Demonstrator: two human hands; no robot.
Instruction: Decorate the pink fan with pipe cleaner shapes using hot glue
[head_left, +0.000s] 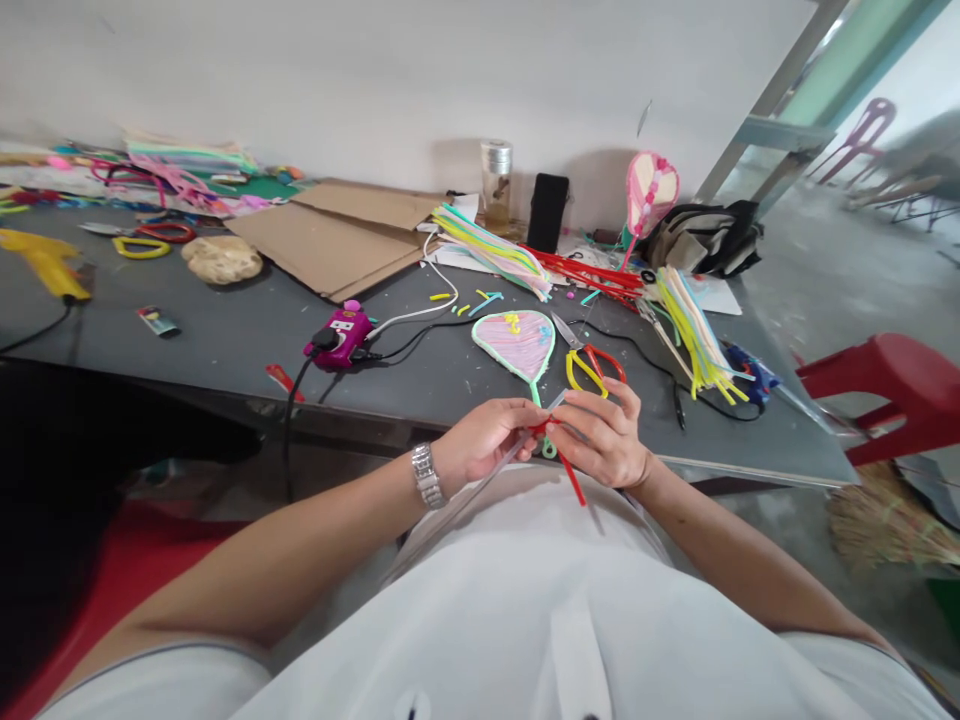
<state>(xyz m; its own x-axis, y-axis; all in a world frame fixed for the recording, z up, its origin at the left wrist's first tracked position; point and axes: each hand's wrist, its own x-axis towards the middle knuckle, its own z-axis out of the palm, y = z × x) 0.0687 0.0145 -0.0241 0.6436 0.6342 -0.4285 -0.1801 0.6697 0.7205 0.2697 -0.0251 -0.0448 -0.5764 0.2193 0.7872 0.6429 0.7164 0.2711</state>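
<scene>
Close to my body, at the table's front edge, both hands work on a red pipe cleaner (573, 474). My left hand (491, 436), with a metal watch at the wrist, pinches it beside a thin pale stick (513, 452). From the other side my right hand (606, 432) has its fingers closed around the red piece, whose free end hangs down. The fingers hide how stick and pipe cleaner meet. Just beyond lies a fan-shaped piece (514, 342), pink with a green rim and small yellow and blue bits. Scissors (586, 362) with yellow and red handles rest near my right fingers.
Pipe cleaner bundles (495, 250) lie at the back, with another bundle (697, 335) to the right. A purple power socket (341, 335) trails cords across the table. Cardboard (330, 235), a stone (222, 260) and a yellow glue gun (45, 265) are leftward. A red stool (889, 385) stands right.
</scene>
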